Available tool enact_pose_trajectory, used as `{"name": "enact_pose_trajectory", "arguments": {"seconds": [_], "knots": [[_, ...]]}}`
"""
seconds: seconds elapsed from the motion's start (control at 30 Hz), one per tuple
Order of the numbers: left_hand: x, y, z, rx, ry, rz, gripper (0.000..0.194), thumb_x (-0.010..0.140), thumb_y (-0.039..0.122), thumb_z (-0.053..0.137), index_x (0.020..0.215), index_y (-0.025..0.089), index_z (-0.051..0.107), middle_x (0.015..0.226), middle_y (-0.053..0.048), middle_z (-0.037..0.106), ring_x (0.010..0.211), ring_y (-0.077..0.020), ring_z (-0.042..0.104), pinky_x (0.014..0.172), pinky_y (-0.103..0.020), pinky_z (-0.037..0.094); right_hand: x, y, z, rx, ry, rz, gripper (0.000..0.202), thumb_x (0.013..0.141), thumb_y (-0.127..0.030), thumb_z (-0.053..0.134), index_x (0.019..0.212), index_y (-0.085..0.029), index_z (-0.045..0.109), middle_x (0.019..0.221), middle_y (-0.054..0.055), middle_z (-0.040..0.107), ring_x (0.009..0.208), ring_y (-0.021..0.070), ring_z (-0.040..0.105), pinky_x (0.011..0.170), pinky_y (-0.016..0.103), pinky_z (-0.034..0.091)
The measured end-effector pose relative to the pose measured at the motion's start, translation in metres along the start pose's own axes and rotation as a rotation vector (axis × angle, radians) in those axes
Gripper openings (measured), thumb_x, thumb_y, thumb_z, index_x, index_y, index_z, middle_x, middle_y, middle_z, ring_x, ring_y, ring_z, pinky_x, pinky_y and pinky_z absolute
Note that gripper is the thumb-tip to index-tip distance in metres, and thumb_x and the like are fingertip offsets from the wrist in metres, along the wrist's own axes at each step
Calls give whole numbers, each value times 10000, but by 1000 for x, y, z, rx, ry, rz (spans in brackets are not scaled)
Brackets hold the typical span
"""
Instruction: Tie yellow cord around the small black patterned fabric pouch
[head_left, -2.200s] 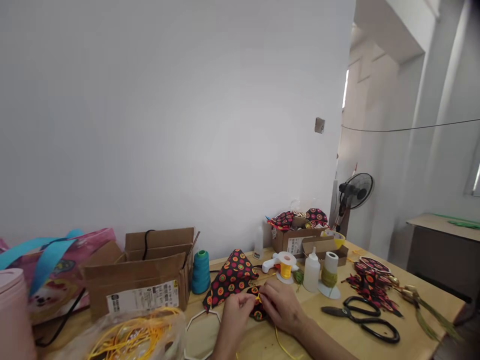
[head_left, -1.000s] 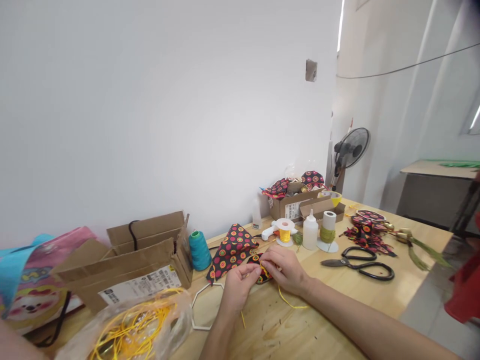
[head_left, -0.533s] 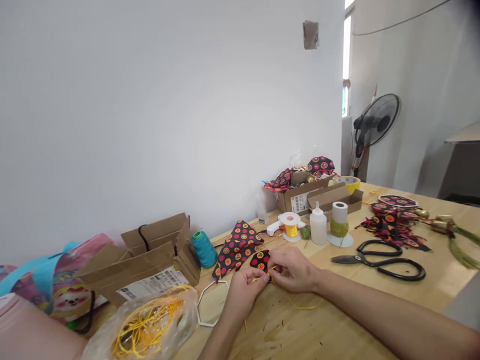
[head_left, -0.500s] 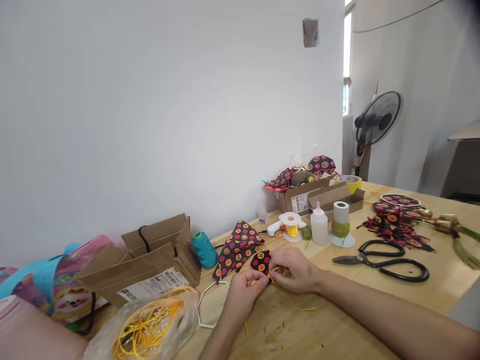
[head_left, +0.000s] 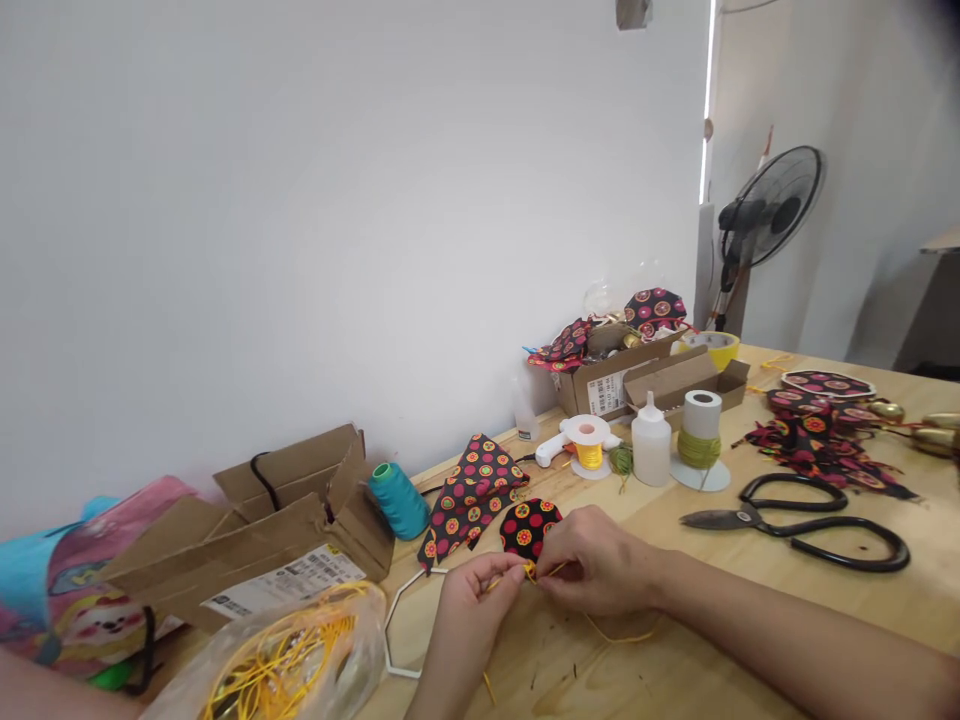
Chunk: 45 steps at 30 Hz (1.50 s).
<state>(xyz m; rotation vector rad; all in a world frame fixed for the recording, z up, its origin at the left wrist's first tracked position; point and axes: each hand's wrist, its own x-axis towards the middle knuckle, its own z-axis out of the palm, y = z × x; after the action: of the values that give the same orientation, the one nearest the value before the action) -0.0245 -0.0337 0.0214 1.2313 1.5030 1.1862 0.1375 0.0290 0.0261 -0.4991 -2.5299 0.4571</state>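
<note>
My left hand (head_left: 478, 605) pinches a yellow cord (head_left: 531, 570) between thumb and forefinger, at a small loop or knot. Close against it, my right hand (head_left: 592, 562) also has its fingers closed on the cord, whose loose end trails over the table to the right. Just beyond my fingertips lies a round black fabric piece (head_left: 531, 528) with red and orange flower dots; the cord runs at its near edge. Behind it is a folded patterned cloth (head_left: 476, 495). A white octagonal ring (head_left: 388, 640) lies left of my left hand.
Black-handled scissors (head_left: 795, 520) lie to the right, before a heap of patterned fabric (head_left: 817, 440). A glue bottle (head_left: 651, 445), yellow cord spool (head_left: 589, 445) and teal thread cone (head_left: 400, 500) stand behind. A bag of yellow cords (head_left: 300, 650) and a cardboard box (head_left: 277, 540) sit left.
The view has shifted a little. My hands have drawn slightly nearer, so more of the round fabric piece shows. Both still grip the cord.
</note>
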Motion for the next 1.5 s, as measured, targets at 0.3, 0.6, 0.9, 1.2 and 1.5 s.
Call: {"name": "enact_pose_trajectory", "arguments": {"seconds": [0.3, 0.6, 0.9, 1.2, 1.5], "knots": [[-1, 2, 2, 120, 71, 37, 168, 573, 298, 643, 647, 154, 688, 654, -44, 693, 634, -181, 580, 550, -218, 428, 1, 2, -2, 17, 37, 50, 158, 697, -143, 485, 669, -187, 634, 572, -4, 619, 501, 91, 495, 482, 190, 296], [-2, -2, -3, 190, -8, -24, 215, 640, 344, 589, 626, 142, 663, 569, -13, 628, 547, -149, 513, 512, -207, 367, 3, 5, 0, 216, 140, 212, 151, 686, -155, 502, 609, -170, 631, 509, -18, 556, 456, 75, 411, 453, 192, 260], [-2, -1, -4, 92, 0, 18, 216, 631, 330, 607, 656, 132, 690, 574, -15, 634, 581, -158, 512, 556, -217, 368, 11, 1, 11, 840, 59, 489, 224, 723, -314, 474, 633, -135, 573, 448, -38, 485, 386, 66, 405, 388, 178, 308], [-3, 1, 1, -40, 46, -14, 244, 563, 370, 654, 621, 135, 685, 483, 22, 587, 475, -115, 472, 473, -193, 335, 8, -9, -5, 1498, -87, 609, 232, 696, -203, 459, 863, -134, 606, 324, -106, 338, 291, 25, 121, 325, 176, 66], [1, -5, -1, -140, 100, -12, 219, 528, 352, 692, 592, 143, 694, 482, 19, 628, 455, -96, 496, 464, -176, 355, 7, -5, -3, 1552, -75, 682, 338, 656, -137, 370, 914, -140, 590, 286, -98, 347, 276, 41, 138, 333, 190, 66]]}}
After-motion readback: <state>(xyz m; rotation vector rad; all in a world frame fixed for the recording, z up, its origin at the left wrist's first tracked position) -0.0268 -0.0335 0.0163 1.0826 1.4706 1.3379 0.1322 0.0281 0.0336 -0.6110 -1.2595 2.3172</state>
